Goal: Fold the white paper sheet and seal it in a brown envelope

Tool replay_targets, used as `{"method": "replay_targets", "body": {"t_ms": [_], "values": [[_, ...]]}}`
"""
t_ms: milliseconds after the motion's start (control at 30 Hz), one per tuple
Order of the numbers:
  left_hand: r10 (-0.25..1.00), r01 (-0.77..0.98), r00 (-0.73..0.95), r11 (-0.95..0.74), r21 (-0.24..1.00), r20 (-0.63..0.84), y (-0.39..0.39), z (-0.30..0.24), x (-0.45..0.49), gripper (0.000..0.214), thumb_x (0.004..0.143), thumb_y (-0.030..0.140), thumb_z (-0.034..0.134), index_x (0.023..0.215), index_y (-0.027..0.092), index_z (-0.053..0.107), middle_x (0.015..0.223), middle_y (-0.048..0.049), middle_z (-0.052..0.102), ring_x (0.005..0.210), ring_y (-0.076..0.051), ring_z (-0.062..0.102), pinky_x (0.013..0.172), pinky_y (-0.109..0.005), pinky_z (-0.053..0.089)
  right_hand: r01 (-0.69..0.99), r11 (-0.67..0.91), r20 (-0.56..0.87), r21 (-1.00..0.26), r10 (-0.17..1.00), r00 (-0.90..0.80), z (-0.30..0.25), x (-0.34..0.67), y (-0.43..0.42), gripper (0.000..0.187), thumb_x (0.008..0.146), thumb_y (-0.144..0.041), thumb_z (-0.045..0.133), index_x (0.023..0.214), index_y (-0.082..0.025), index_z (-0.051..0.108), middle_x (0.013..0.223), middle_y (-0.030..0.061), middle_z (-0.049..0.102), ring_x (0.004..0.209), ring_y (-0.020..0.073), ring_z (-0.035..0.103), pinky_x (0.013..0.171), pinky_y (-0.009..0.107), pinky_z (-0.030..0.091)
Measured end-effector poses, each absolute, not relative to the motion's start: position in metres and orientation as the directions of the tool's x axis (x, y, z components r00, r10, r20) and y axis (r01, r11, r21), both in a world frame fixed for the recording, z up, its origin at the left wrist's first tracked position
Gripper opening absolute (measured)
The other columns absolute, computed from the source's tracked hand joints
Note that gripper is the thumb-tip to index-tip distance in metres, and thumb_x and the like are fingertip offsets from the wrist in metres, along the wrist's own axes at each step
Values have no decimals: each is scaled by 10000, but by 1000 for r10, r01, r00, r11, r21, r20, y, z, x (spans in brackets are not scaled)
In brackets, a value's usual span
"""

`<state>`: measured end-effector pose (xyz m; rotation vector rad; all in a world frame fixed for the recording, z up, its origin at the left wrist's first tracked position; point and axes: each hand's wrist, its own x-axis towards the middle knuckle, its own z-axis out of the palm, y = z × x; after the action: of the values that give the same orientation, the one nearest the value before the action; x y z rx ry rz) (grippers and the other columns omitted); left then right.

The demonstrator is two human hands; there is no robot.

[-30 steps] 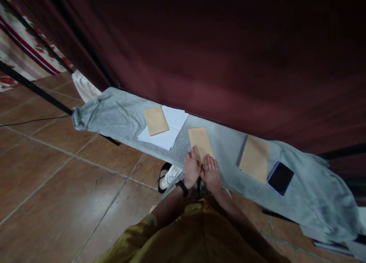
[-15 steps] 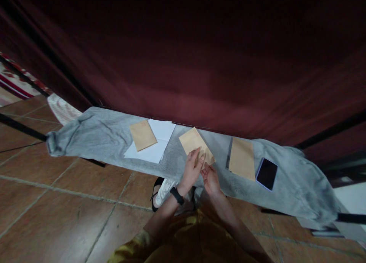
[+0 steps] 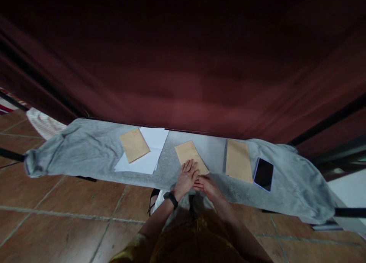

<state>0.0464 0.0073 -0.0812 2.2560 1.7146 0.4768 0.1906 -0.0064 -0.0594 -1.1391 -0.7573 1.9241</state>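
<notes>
A brown envelope [image 3: 188,154] lies flat on the grey cloth [image 3: 85,152] in the middle of a narrow table. My left hand [image 3: 185,178] rests palm down on its near end, fingers stretched flat. My right hand [image 3: 206,185] sits just right of it at the envelope's near right corner, its fingers pointing left and touching the left hand. Whether the right hand grips the corner is hidden. A black band is on my left wrist.
Another brown envelope [image 3: 134,145] lies on white sheets [image 3: 148,156] to the left. A third brown envelope [image 3: 238,160] and a dark phone [image 3: 263,174] lie to the right. A dark red curtain [image 3: 183,84] hangs behind the table. Brown floor tiles [image 3: 57,213] run below.
The middle envelope, lifted and tilted between my hands half a second ago, now lies flat. My left hand has pressed down on it and my right hand has slid in beside it.
</notes>
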Motion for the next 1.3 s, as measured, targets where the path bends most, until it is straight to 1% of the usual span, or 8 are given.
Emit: {"method": "replay_targets", "body": {"t_ms": [233,300,367,467,533,767,1067,1300], "values": [[957,902,269,-289,321,106,42,-79,42,517,1051,383,319,1516,204,456,1639,-120,363,1536,-294,280,1235,-549,266,63,-459,-457,-886,841,-290,-61,197,-20,489,939,-573,464,795,-177,712,723,98,760,592,205,711,569,321,592],[955,906,277,-297,303,109,56,-76,41,520,1046,396,332,1523,223,449,1642,-106,362,1538,-293,278,1241,-550,249,191,-310,-351,-931,904,-245,-62,200,-18,448,970,-520,421,841,-208,714,735,77,761,613,212,711,586,330,599],[951,906,285,-307,290,118,69,-74,40,537,1043,422,340,1535,227,430,1648,-103,350,1543,-289,265,1248,-546,233,365,-45,-123,-930,974,-191,-64,205,-14,392,999,-434,396,1010,-226,728,953,92,788,837,233,748,764,366,621],[945,904,305,-327,276,121,86,-73,38,571,1044,449,325,1549,196,403,1650,-115,341,1547,-277,255,1259,-530,204,694,357,215,-625,933,-287,-67,212,-12,411,1031,-309,372,1338,-219,629,1405,103,643,1310,247,591,1121,457,472],[941,902,317,-337,270,114,96,-74,35,589,1046,468,309,1552,179,396,1645,-120,352,1546,-266,257,1266,-517,187,787,463,255,-408,885,-389,-70,215,-16,437,1036,-286,402,1440,-210,550,1512,102,550,1427,251,475,1200,501,374],[937,893,318,-347,287,145,122,-73,28,615,1035,511,331,1559,191,378,1647,-120,345,1542,-247,269,1274,-495,156,803,546,269,-240,832,-485,-79,220,-33,549,1025,-324,498,1549,-184,413,1599,132,430,1498,285,368,1209,517,363],[909,867,387,-415,274,151,118,-79,30,571,1037,436,364,1544,177,402,1640,-146,349,1538,-270,283,1268,-512,160,689,685,236,-237,729,-643,-83,249,-3,458,1026,-190,399,1461,-187,544,1473,106,590,1369,226,540,1171,419,426],[885,845,440,-466,264,153,116,-74,38,540,1017,318,385,1529,152,428,1592,-140,436,1524,-256,316,1279,-489,161,544,826,190,-150,564,-804,-73,252,23,609,904,-14,439,1461,-235,549,1478,55,593,1365,200,536,1144,353,440]]}}
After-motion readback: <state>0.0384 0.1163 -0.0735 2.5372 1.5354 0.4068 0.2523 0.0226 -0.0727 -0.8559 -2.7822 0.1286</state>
